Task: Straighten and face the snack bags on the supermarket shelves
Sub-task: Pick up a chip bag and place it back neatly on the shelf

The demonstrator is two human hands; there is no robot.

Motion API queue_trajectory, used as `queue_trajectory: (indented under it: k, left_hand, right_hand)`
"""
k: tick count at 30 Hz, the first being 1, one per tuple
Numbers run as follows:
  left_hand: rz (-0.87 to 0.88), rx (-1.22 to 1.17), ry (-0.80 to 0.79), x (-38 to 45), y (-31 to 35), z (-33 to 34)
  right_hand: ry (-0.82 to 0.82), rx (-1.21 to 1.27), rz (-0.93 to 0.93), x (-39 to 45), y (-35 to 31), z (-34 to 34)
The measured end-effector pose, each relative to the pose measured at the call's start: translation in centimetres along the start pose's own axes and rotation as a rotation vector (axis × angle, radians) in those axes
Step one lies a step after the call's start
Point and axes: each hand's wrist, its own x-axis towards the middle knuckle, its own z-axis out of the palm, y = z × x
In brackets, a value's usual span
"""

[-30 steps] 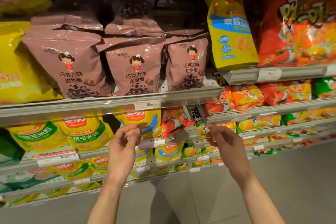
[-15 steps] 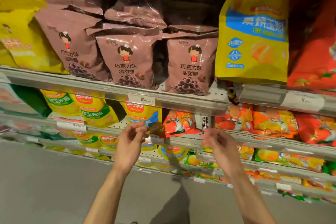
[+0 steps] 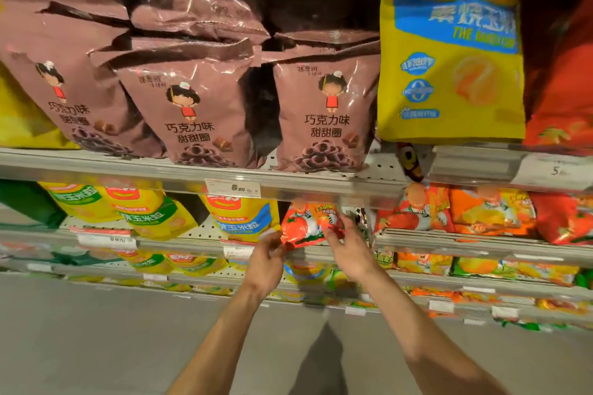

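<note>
1. While both my hands pinch the red tomato snack bag (image 3: 305,228) on the second shelf (image 3: 179,242), left hand (image 3: 264,261) takes its lower left corner and right hand (image 3: 348,250) its right edge.
2. It sits tilted beside the yellow corn bag (image 3: 244,218).
3. An uneven pull could drag it off the lip or nudge that neighbour askew.

1 head-worn camera looks forward and slightly down, close to the shelves (image 3: 199,176), hands (image 3: 266,261) low centre
</note>
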Motion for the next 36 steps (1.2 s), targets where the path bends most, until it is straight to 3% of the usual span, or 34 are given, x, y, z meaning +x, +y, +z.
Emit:
queue_trajectory:
  k: [4, 10, 23, 30, 36]
  left_hand:
    - [-0.006, 0.030, -0.082, 0.8, 0.2, 0.2]
    - [-0.014, -0.122, -0.078, 1.0, 1.2, -0.5]
    - [-0.022, -0.219, -0.007, -0.1, 1.8, -3.5]
    - [-0.114, -0.099, -0.152, -1.6, 3.7, -2.8]
    - [-0.100, -0.114, -0.261, -3.5, 4.1, -1.4]
  right_hand:
    - [0.002, 0.021, 0.087, 1.3, 0.3, 0.7]
    - [0.023, 0.010, 0.193, 2.0, 0.9, 1.1]
    - [0.057, 0.255, 0.101, -0.9, 1.5, 1.3]
    - [0.021, 0.395, 0.053, -5.0, 1.9, -0.7]
    - [-0.058, 0.362, 0.005, -9.1, 2.1, -3.5]
